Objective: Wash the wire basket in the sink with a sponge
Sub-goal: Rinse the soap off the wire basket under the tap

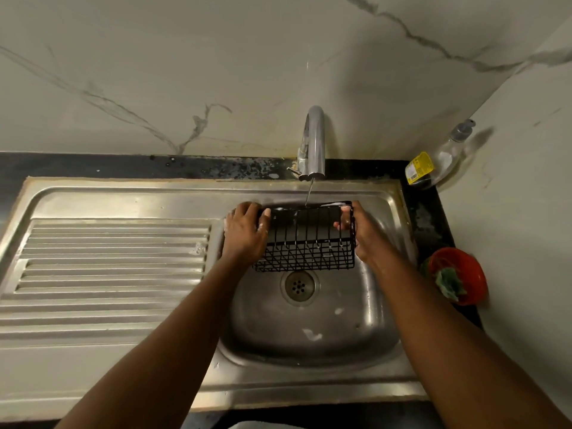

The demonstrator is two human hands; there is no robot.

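Both hands grip one basket [305, 243]: left hand [246, 232] curled round its left end, right hand [366, 235] round its right. One tap [315, 140] runs onto it. One red bowl [476, 274] sits beside the sink [309, 345].

soap bottle [439, 162] | yellow label [418, 167] | print too small to read

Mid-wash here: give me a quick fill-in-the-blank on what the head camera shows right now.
1. The left hand and right hand each grip an end of the ____ wire basket.
2. A stream of ____ runs from the tap onto the basket.
3. The green sponge lies in a ____ bowl to the right of the sink.
4. The soap bottle in the corner has a ____ label.

Missing words: black; water; red; yellow.
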